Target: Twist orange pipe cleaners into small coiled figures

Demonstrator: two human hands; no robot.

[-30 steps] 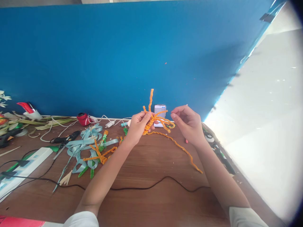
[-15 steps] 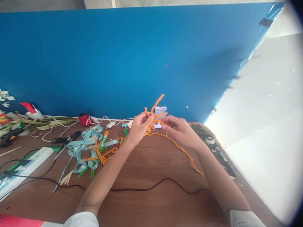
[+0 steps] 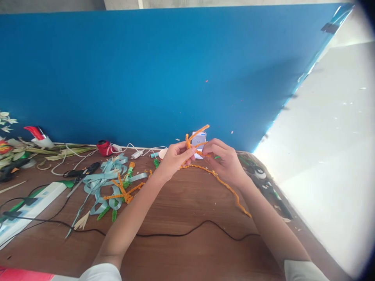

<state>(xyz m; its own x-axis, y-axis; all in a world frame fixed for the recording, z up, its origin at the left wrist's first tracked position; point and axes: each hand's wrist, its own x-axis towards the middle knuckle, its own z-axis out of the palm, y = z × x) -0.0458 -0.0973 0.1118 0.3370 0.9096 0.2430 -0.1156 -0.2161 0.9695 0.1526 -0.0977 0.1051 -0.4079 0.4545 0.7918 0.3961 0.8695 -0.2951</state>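
Orange pipe cleaners [image 3: 199, 130], twisted together with several ends sticking out, are pinched in my left hand [image 3: 177, 158]. My right hand [image 3: 223, 160] closes its thumb and fingers on one of the ends at the right. A long orange strand [image 3: 227, 185] trails from under the hands down to the right onto the table. Behind the hands stands a phone [image 3: 199, 138] with a lit screen, partly covered by them. The middle of the twisted bundle is hidden by my left fingers.
On the brown table [image 3: 181, 257], light blue ribbon [image 3: 102, 183] lies left with another orange pipe-cleaner piece [image 3: 127, 197]. A glue gun [image 3: 84, 171], a white power strip [image 3: 32, 212] and a black cable [image 3: 181, 235] lie about. A blue panel [image 3: 146, 70] closes the back.
The orange bundle has tilted, its tall end now leaning right and lower. My right hand has curled in more tightly on an end. The phone screen shows a different picture.
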